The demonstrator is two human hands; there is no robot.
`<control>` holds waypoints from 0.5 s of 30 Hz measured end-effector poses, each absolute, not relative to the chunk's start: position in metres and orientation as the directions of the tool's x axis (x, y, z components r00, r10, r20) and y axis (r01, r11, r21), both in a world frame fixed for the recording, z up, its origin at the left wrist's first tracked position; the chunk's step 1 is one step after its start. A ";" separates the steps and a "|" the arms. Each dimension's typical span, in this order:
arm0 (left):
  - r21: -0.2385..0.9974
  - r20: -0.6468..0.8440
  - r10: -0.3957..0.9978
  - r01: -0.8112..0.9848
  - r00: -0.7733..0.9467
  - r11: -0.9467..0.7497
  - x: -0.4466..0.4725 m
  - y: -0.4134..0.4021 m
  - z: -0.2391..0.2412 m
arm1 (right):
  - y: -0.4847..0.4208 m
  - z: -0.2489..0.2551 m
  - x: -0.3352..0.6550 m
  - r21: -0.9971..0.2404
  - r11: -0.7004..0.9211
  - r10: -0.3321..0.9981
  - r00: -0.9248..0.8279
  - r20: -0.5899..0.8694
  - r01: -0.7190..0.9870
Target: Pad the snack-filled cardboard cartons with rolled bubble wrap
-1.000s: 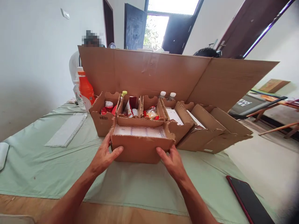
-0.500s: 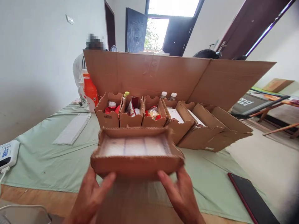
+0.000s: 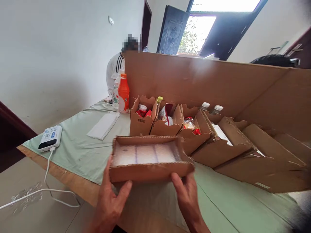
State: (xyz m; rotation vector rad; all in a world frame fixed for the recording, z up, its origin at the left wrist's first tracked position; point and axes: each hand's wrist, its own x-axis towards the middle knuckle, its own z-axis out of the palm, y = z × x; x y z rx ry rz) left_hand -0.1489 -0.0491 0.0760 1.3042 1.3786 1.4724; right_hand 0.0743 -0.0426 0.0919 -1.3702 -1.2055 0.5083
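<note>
Between my two hands is a shallow cardboard box (image 3: 150, 173), raised above the table's near edge. Inside it lies something white and flat under clear or bubbly wrap (image 3: 145, 153), crossed by thin bluish lines; its kind is hard to tell. My left hand (image 3: 113, 197) grips the left end, thumb on the front wall. My right hand (image 3: 187, 194) grips the right end the same way, thumb near the front corner. The fingers under and behind the box are partly hidden. Just beyond it stands a row of cardboard bins (image 3: 167, 129).
The bins contain red and white packets (image 3: 166, 118) and white flat items. An orange bottle (image 3: 123, 94) and a clear bottle stand left of them. A white flat packet (image 3: 103, 125) and a power bank (image 3: 51, 137) with a cable lie left. Behind rises a cardboard panel (image 3: 184, 77); a person sits beyond.
The view has turned left, so the bins and bottles appear further right and the phone has left the picture. Both hands still hold the box, now slightly tilted in view.
</note>
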 end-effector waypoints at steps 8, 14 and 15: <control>0.969 0.223 0.861 0.202 -0.458 -0.144 -0.186 -0.062 0.077 | 0.098 0.119 -0.017 -0.865 0.333 0.942 -0.098 0.320 0.375; 0.952 0.251 0.884 0.267 -0.394 -0.151 -0.178 -0.072 0.047 | 0.113 0.102 -0.052 -0.874 0.287 0.953 -0.021 0.303 0.391; 0.946 0.256 0.887 0.288 -0.384 -0.149 -0.177 -0.072 0.044 | 0.110 0.098 -0.057 -0.876 0.295 0.950 -0.020 0.311 0.381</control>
